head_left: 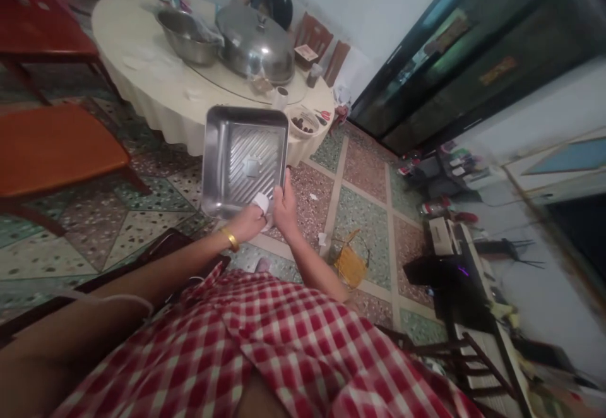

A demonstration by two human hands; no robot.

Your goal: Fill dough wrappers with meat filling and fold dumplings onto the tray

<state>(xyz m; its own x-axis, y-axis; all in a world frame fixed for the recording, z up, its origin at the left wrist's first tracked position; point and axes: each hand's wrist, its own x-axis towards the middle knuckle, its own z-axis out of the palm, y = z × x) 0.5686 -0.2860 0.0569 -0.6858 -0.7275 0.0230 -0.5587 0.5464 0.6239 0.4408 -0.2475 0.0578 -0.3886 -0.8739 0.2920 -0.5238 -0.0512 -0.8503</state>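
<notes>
A rectangular metal tray (250,159) with a ridged bottom is held tilted in front of me, its inside facing me. A small square label or patch shows at the middle of its base. My right hand (285,208) grips the tray's near right edge, thumb along the rim. At the near edge, my left hand (247,222), below a gold bracelet (230,239), is closed on a folded white tissue (261,202) pressed to the tray's inner near corner. Part of the tissue hangs below the fingers.
Beyond the tray, a round table (127,33) bears a metal bowl (189,33), a large domed lid (258,45) and a basket (303,121) with dark round things. An orange-brown chair (61,149) stands left. A yellow bag (351,263) lies on the tiled floor.
</notes>
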